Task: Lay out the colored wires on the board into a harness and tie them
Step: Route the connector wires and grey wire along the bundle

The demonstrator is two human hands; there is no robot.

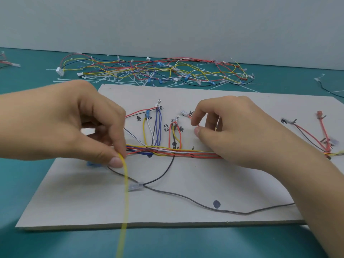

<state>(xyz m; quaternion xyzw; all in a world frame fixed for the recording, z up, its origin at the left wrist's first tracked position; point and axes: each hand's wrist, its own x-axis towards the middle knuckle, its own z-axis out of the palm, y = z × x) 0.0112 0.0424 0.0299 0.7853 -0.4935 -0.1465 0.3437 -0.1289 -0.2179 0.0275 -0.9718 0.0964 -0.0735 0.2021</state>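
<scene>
A grey board lies on the teal table and carries a partly laid harness. Its trunk of red, yellow, white and blue wires runs left to right between pins, with branch loops rising to terminals. My left hand pinches a yellow wire that hangs toward me over the board's front edge. My right hand rests on the trunk, its thumb and forefinger closing on a red wire by a pin. A loose black wire with a clear connector curves across the front of the board.
Behind the board lies a tangled heap of spare colored wires and white cable ties. More red branches sit on the board's right end. Stray wires lie at the far left and far right of the table.
</scene>
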